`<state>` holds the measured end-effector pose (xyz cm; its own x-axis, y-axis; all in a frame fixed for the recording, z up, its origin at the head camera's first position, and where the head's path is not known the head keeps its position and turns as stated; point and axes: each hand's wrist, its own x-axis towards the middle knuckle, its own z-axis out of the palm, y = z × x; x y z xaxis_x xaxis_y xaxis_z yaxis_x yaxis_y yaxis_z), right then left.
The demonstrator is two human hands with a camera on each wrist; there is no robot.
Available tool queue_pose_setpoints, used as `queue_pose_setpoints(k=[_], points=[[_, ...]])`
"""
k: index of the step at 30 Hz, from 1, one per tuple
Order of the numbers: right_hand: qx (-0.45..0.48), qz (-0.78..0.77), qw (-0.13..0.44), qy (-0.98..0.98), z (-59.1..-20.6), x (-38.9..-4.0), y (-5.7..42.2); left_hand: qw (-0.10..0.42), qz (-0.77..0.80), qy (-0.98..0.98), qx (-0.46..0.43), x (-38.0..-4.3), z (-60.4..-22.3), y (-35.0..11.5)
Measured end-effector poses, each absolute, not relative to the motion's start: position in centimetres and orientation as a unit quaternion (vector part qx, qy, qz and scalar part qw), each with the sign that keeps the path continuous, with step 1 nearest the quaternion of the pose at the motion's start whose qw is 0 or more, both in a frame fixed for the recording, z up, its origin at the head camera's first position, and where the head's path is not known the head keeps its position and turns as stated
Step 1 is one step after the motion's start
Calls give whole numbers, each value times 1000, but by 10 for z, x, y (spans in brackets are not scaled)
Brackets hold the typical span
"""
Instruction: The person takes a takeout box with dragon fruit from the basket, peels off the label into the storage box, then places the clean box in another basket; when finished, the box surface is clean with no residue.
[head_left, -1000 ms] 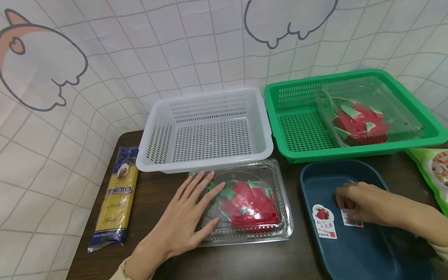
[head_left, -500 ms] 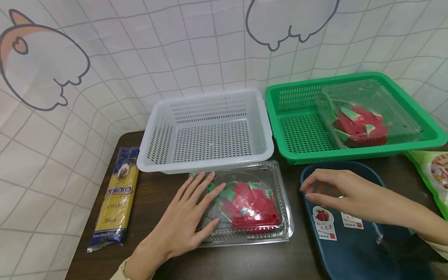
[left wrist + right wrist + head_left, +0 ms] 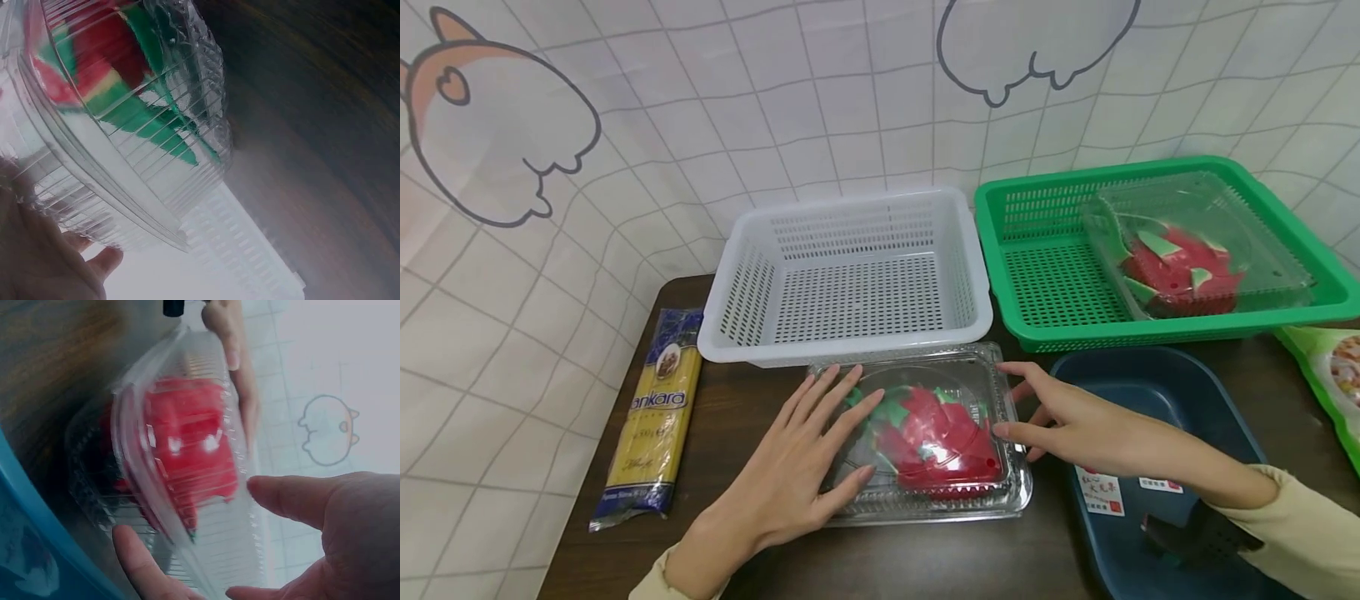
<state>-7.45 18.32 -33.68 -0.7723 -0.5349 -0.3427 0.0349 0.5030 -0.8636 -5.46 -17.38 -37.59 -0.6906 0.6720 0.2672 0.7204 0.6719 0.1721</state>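
Note:
A clear plastic clamshell box (image 3: 936, 508) lies on the dark table, lid closed, with a red and green dragon fruit (image 3: 936, 442) inside. My left hand (image 3: 797, 467) rests on the left part of its lid, fingers spread and straight. At the box's right edge is my right hand (image 3: 1067, 417), its fingers loosely bent and parted. In the right wrist view one fingertip (image 3: 255, 485) meets the lid's edge while another fingertip (image 3: 125, 540) is by the box's lower part. Beside the box, the blue tray (image 3: 1150, 367) carries two dragon fruit labels (image 3: 1101, 493), partly covered by the right arm.
Behind the box stands a white basket (image 3: 842, 346). A green basket (image 3: 1037, 333) to its right contains another clear box with a dragon fruit (image 3: 1183, 271). Yellow-blue pasta packet (image 3: 651, 417) lies at left, a green bag (image 3: 1326, 375) at far right. A patterned cloth hangs behind.
My right hand has lifted from the labels in the blue tray and moved left to the clear box's right edge. My left hand stays on the lid.

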Motion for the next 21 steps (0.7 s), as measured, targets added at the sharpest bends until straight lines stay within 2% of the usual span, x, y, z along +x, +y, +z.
queue_pose_setpoints(k=[11,17,21], points=[[-140,-509,345,776,-350,-74,184,89,-143,-918,-360,-52,-371,-184],[-124,-528,351,763,-340,-70,182,74,-198,-935,-285,-44,-361,-195],[-138,-524,349,765,-348,-72,187,34,-270,-935,-228,-37,-360,-200]])
